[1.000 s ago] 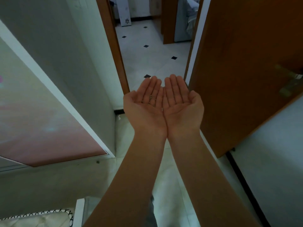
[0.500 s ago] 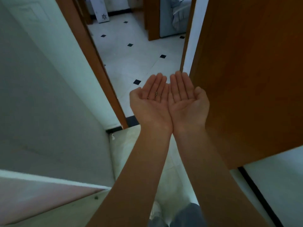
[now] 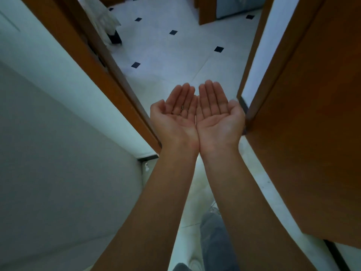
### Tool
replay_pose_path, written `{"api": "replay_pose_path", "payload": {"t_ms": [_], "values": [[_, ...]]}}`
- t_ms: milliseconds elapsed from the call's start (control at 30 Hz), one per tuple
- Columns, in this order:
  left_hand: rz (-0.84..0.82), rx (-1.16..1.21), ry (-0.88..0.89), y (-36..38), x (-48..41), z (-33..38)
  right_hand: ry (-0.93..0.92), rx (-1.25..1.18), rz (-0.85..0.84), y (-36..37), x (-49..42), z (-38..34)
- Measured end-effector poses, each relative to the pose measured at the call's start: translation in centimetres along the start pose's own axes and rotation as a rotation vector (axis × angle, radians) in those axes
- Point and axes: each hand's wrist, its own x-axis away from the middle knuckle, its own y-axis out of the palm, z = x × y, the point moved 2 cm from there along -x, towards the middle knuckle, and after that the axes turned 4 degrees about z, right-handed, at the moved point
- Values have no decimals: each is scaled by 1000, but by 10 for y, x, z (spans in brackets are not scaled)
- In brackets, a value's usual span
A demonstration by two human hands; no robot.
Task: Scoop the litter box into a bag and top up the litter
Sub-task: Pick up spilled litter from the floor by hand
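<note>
Still empty, a person's left hand (image 3: 175,118) and right hand (image 3: 218,116) are held out palm up, heels touching, fingers straight and slightly parted at the tips, as the wearer of the head camera nears a doorway; neither hand grips anything, and a small dark speck on the left fingers, possibly a ring, is too small to identify; over the past second the view has closed on the opening, the wooden door frame (image 3: 93,61) now running close along the left and the open brown door (image 3: 312,124) filling the right, while the pinkish panel seen earlier at the left has dropped out of sight; a leg in grey trousers (image 3: 214,237) shows between the forearms; beyond lies a white tiled floor (image 3: 175,55) set with small black diamonds; no litter box, bag or litter appears anywhere in view, so the scooping has by all signs not begun, and the likely next step is simply to walk on and find the box
</note>
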Motion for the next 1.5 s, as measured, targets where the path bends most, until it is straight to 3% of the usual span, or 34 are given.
{"api": "replay_pose_path", "payload": {"t_ms": [367, 800, 967, 1200, 1500], "values": [[33, 31, 5, 83, -143, -18, 25, 36, -17, 62, -156, -13], [-50, -268, -455, 141, -265, -124, -397, -130, 242, 38, -284, -81], [-83, -366, -526, 150, -316, -142, -495, -193, 312, 36, -327, -75], [-61, -371, -558, 113, -397, -177, -498, -185, 375, -11, -404, -58], [19, -435, -484, -27, -533, -240, -393, -209, 390, -169, -532, 11]]}}
